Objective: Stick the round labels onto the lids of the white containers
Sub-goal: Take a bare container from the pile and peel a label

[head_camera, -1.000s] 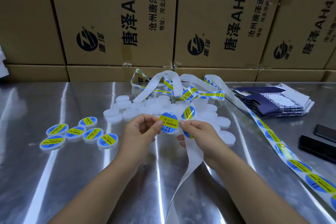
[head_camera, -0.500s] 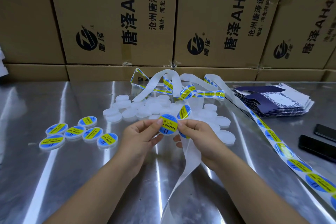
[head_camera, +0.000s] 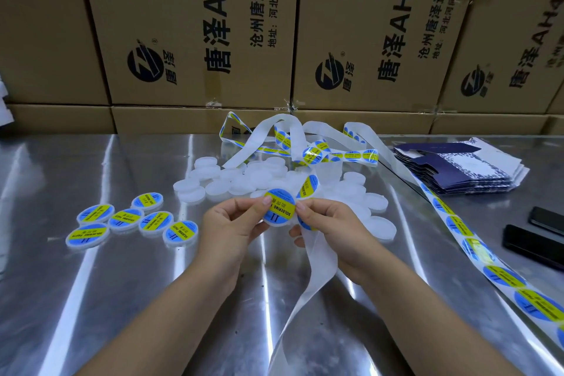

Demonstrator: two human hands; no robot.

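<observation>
A white container is held up between both hands, above the table and just in front of the pile of bare containers, so that its lid can be seen. Its left edge is pinched by the curled thumb and fingers of the left hand. Its right edge is pinched by the right hand, apparently to press the round label flat. The backing strip is also kept in the right fingers, probably so the next label is ready. Finished containers are laid apart at the left.

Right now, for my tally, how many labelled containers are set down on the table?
6 labelled containers, grouped left: two at back, two mid, two in front.
</observation>
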